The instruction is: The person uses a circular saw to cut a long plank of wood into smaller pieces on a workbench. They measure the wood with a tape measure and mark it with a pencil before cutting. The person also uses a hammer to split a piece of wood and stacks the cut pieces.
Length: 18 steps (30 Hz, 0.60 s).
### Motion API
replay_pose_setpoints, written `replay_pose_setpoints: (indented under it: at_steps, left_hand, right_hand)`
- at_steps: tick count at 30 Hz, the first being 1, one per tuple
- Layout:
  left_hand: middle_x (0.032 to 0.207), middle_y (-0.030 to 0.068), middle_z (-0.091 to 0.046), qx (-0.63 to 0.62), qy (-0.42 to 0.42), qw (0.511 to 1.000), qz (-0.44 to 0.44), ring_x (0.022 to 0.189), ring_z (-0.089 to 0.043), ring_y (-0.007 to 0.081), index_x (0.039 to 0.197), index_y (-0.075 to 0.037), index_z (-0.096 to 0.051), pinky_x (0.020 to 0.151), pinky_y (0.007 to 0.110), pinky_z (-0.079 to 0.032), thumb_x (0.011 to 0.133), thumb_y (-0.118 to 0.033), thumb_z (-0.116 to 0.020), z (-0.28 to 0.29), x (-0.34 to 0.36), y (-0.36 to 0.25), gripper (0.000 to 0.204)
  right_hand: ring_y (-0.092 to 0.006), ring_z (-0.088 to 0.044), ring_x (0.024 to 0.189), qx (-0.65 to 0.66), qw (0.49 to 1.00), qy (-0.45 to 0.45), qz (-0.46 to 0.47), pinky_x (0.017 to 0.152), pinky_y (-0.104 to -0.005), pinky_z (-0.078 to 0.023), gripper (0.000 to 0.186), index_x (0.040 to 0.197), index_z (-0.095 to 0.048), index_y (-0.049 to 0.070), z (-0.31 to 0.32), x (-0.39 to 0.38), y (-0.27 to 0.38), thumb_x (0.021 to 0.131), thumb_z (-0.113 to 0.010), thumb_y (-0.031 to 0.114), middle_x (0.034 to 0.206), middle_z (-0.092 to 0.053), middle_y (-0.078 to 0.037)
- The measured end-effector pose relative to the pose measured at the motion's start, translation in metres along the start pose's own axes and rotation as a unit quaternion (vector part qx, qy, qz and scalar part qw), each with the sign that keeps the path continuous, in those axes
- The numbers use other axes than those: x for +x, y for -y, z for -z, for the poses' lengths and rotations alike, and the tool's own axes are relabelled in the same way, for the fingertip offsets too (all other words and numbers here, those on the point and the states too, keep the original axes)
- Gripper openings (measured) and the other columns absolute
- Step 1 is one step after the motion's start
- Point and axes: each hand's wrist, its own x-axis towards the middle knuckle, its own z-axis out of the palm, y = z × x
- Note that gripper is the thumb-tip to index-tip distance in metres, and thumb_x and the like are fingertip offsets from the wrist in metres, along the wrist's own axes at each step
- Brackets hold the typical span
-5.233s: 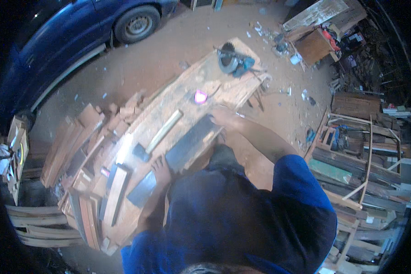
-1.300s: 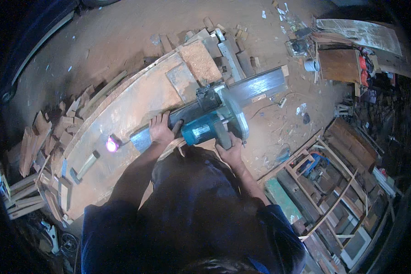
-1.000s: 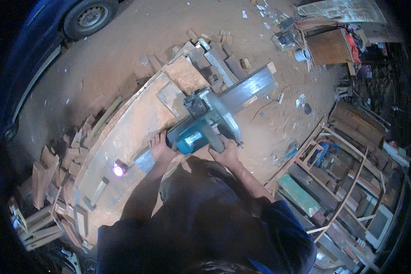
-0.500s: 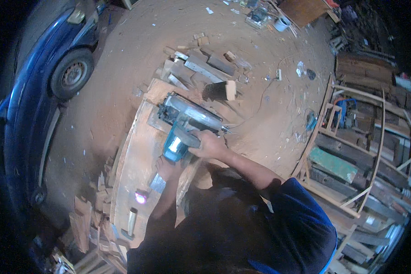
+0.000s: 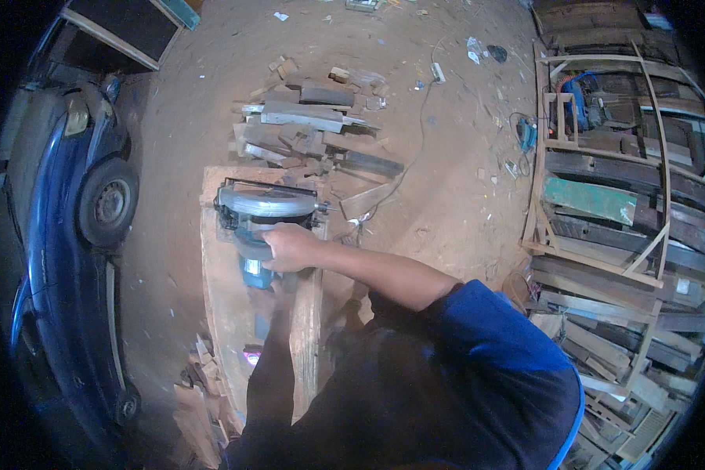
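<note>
Right hand: your right hand [image 5: 288,247] has its fingers closed around the circular saw [image 5: 262,223] handle.
Left hand: your left hand [image 5: 278,291] is shadowed; grip unclear.
Saw: rests on the tabletop [image 5: 227,313], near its far end.

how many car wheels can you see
2. One wheel shows in full on the blue car at the left, level with the saw. A second is partly visible lower down. Others may be hidden.
</note>
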Motion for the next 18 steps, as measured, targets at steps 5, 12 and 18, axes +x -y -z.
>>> replay_pose_setpoints:
  at_steps: [5,12,18]
  left_hand:
    - [0.138,0.0406,-0.048,0.053,0.153,0.982,-0.093,0.131,-0.044,0.0578,0.138,0.009,-0.047,0.113,0.064,-0.032,0.079,-0.064,-0.071,0.053,0.004,-0.033,0.097]
    - [0.148,0.0337,-0.039,0.132,0.233,0.963,-0.002,0.138,-0.037,0.0521,0.151,0.005,-0.031,0.116,0.062,-0.028,0.065,-0.068,-0.081,0.067,-0.012,-0.053,0.123]
    - [0.15,0.0286,-0.037,-0.027,0.278,0.94,0.197,0.136,-0.04,0.0464,0.158,0.006,-0.016,0.114,0.053,-0.035,0.067,-0.056,-0.085,0.194,-0.067,-0.059,0.13]
  right_hand:
    - [-0.044,-0.069,0.092,0.002,0.997,-0.067,0.036,0.085,-0.0491,-0.056,0.051,0.118,-0.067,0.0,-0.006,0.001,-0.015,0.076,-0.074,0.03,0.096,-0.07,-0.029]
    - [-0.0411,-0.071,0.092,-0.047,0.999,0.012,0.003,0.084,-0.0467,-0.056,0.057,0.126,-0.067,0.003,0.008,-0.013,-0.001,0.077,-0.077,0.031,0.094,-0.072,-0.024]
    - [-0.0429,-0.071,0.092,-0.073,0.997,0.027,0.021,0.085,-0.0496,-0.056,0.062,0.129,-0.064,0.0,0.044,-0.015,0.023,0.078,-0.077,0.034,0.096,-0.072,-0.028]
